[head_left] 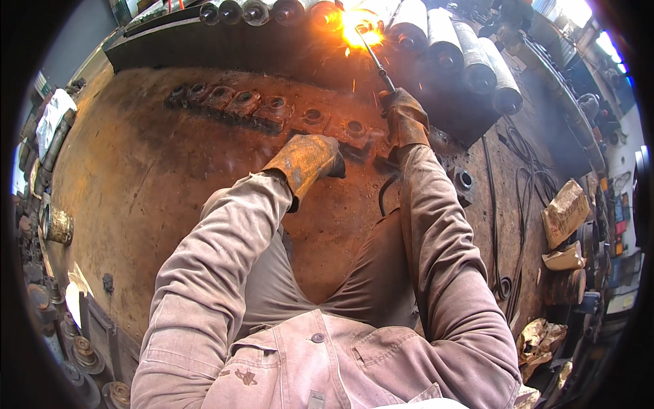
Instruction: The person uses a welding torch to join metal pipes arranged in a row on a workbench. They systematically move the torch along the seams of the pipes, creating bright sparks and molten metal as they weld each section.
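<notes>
My right hand (404, 117), in a worn leather glove, is closed round the dark handle of a slim torch-like rod (380, 67). The rod's far tip reaches into a bright orange glow at the steel cylinders (409, 31), and sparks fall below it. My left hand (313, 163), in a stained orange-brown glove, is lower and to the left with curled fingers. What it holds, if anything, is hidden. Just beyond it runs a row of square steel blocks with round holes, the nearest block (354, 128) close to its knuckles.
The cylinders rest along a dark steel beam (204, 54). A holed block (464, 180) stands beside my right forearm. Black cables (524, 170) trail over the rusty plate (129, 150) on the right. A brass-coloured cylinder (60, 226) lies at left; crumpled paper bags (565, 213) sit at right.
</notes>
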Available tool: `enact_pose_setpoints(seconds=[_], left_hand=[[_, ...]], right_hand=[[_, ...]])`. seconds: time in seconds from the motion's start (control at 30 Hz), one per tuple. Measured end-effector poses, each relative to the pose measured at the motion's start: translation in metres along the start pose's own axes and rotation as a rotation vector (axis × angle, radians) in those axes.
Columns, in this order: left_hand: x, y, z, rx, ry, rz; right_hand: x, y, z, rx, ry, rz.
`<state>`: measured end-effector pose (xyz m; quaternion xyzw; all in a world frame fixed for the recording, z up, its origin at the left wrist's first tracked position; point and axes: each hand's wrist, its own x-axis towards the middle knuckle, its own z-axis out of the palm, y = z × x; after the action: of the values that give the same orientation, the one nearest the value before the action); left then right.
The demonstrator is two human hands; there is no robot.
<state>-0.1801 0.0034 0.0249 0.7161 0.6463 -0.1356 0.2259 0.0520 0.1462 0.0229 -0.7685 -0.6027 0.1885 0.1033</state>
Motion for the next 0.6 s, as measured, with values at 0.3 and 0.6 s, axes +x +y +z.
enact_pose_setpoints(seconds=[0.3,0.6], left_hand=[[0.011,-0.005,0.006,0.043,0.006,0.002],[0.019,-0.001,0.004,0.06,-0.038,-0.009]], right_hand=[[-0.005,-0.003,-0.004,0.017,-0.027,0.027],[-0.003,0.004,-0.006,-0.018,0.029,0.007]])
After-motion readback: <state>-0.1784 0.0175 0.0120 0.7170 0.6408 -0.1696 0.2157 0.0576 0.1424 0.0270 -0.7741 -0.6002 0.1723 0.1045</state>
